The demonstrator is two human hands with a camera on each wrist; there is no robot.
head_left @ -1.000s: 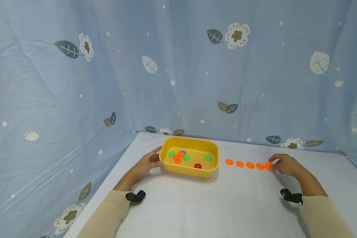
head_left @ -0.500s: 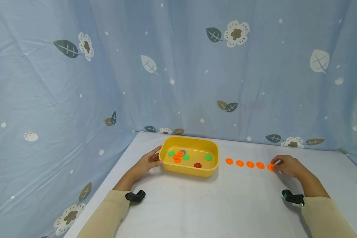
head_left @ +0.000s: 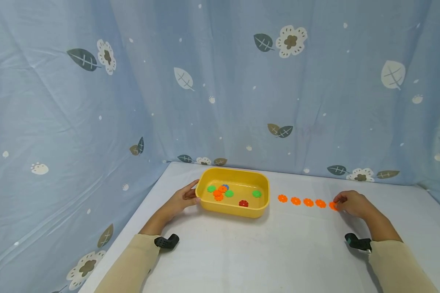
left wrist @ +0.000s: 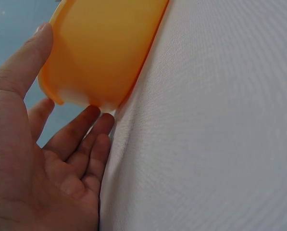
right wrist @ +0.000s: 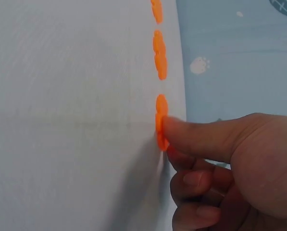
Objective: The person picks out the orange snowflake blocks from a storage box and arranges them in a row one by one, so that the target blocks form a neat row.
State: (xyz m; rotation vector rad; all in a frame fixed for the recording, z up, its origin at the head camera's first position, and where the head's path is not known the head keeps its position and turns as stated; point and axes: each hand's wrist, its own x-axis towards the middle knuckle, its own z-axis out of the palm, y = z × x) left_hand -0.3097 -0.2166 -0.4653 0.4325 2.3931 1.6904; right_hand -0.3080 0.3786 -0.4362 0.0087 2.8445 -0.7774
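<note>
Disc (right wrist: 160,113) pinched in the right hand (head_left: 355,204) ends an orange row (head_left: 306,201) running leftward along the bench (head_left: 256,252) toward the yellow tub (head_left: 227,209), whose left end the left hand (head_left: 178,203) grips.

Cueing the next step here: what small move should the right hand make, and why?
Probably release the end orange piece and lift the right hand clear: the piece it pinches already lines up with the row of four orange pieces, apart from its neighbour.
</note>
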